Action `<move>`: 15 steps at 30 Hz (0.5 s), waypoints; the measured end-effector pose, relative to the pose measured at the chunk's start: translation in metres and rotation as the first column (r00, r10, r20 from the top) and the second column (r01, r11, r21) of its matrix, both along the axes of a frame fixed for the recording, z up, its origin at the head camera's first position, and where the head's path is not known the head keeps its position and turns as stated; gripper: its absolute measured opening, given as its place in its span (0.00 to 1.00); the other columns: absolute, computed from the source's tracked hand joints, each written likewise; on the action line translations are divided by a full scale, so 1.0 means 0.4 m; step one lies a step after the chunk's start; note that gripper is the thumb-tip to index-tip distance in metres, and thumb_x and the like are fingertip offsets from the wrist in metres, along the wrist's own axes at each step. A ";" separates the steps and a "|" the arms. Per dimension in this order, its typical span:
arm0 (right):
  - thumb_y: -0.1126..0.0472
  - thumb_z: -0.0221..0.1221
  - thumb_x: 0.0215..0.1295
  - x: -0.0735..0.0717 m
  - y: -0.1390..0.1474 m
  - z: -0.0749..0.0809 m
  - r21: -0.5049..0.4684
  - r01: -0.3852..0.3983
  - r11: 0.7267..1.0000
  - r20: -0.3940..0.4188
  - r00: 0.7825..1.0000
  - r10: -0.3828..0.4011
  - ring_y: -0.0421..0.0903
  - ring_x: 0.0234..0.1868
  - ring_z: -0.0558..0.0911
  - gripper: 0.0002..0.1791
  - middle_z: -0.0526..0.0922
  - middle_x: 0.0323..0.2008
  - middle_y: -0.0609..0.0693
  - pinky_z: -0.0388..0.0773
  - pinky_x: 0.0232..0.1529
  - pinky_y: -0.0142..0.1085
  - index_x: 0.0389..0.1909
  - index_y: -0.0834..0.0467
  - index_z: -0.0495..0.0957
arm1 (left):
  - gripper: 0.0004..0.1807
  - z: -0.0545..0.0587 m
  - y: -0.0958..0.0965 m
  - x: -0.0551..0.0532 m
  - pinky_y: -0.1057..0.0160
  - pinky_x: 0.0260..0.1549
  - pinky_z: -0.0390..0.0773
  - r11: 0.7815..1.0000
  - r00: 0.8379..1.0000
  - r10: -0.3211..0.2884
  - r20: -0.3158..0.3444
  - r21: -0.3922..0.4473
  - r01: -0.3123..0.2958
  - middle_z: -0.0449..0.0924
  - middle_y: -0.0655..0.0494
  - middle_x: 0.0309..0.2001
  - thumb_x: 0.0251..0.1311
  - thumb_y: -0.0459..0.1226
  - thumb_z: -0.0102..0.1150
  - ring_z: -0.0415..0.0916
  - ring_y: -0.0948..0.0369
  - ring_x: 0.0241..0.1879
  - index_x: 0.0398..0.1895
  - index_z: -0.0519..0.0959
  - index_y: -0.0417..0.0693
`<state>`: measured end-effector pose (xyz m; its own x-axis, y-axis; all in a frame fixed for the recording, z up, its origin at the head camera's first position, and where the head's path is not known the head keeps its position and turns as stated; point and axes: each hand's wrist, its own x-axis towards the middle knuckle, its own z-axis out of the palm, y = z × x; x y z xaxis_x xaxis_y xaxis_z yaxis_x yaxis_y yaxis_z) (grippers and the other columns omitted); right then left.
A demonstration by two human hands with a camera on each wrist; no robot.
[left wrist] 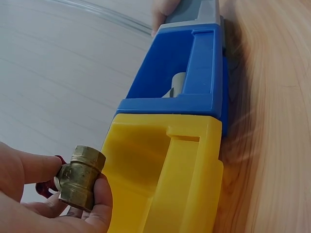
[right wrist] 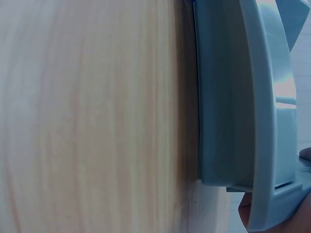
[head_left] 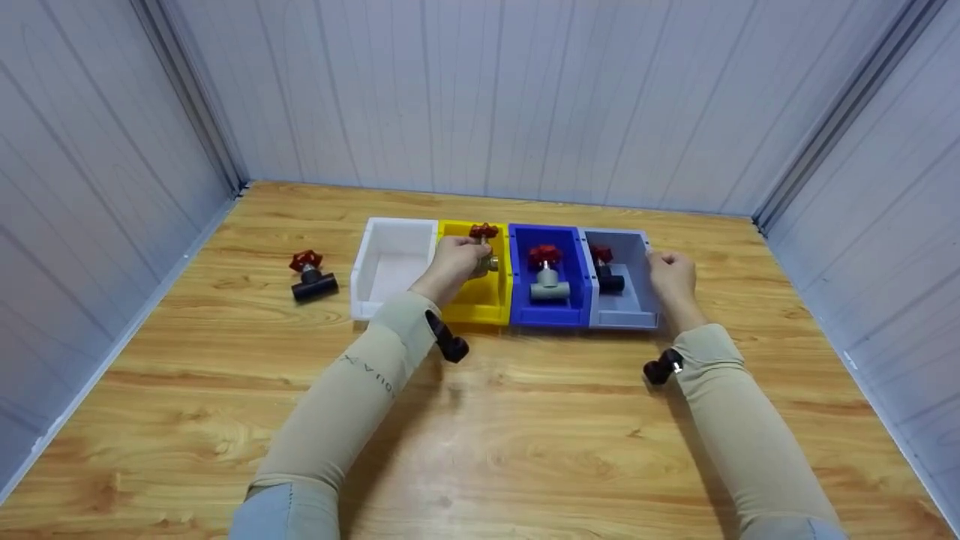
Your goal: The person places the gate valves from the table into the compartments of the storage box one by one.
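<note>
My left hand (head_left: 454,264) pinches a brass valve (left wrist: 81,178) with a red handwheel (head_left: 484,231), over the yellow bin (head_left: 474,315). In the left wrist view, thumb and fingers surround the valve's body and wheel. My right hand (head_left: 673,277) grips the right side wall of the grey bin (head_left: 626,320), also seen at the edge of the right wrist view. Inside the grey bin lies a black valve (head_left: 611,283) with a red wheel. The blue bin (head_left: 550,319) holds a pale grey valve (head_left: 550,286), its red wheel toward the back.
A white bin (head_left: 394,279) stands at the row's left end, against the yellow one. Farther left on the wooden table (head_left: 510,435) lies another black valve (head_left: 314,286) with a red wheel. Pale panel walls (head_left: 480,97) enclose the table at the back and sides.
</note>
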<state>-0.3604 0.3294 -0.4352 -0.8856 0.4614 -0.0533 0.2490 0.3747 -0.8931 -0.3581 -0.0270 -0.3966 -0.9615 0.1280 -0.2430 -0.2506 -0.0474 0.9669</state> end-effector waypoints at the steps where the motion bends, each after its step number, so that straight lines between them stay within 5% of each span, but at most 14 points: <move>1: 0.51 0.53 0.83 0.000 0.000 0.001 -0.002 0.001 1.000 0.004 1.000 -0.001 0.45 0.45 0.73 0.14 0.75 0.43 0.50 0.71 0.44 0.32 0.37 0.55 0.75 | 0.20 -0.001 0.000 -0.002 0.57 0.60 0.83 1.000 1.000 0.001 0.000 -0.003 -0.001 0.80 0.45 0.55 0.83 0.33 0.52 0.78 0.59 0.46 0.69 0.76 0.30; 9: 0.51 0.53 0.83 0.001 -0.001 0.003 0.002 -0.001 1.000 0.002 1.000 0.001 0.45 0.44 0.73 0.15 0.74 0.41 0.50 0.71 0.44 0.32 0.36 0.56 0.74 | 0.16 -0.013 0.002 -0.019 0.65 0.46 0.80 0.999 1.000 0.029 -0.005 -0.031 -0.029 0.78 0.52 0.45 0.82 0.33 0.52 0.76 0.60 0.42 0.62 0.80 0.31; 15: 0.52 0.54 0.82 0.002 -0.002 -0.001 0.009 0.004 1.000 -0.021 1.000 -0.004 0.45 0.43 0.73 0.14 0.75 0.40 0.49 0.71 0.43 0.32 0.35 0.56 0.75 | 0.11 -0.026 0.009 -0.030 0.62 0.47 0.79 0.998 1.000 0.012 0.000 -0.054 -0.012 0.76 0.52 0.44 0.81 0.32 0.53 0.75 0.59 0.42 0.57 0.80 0.34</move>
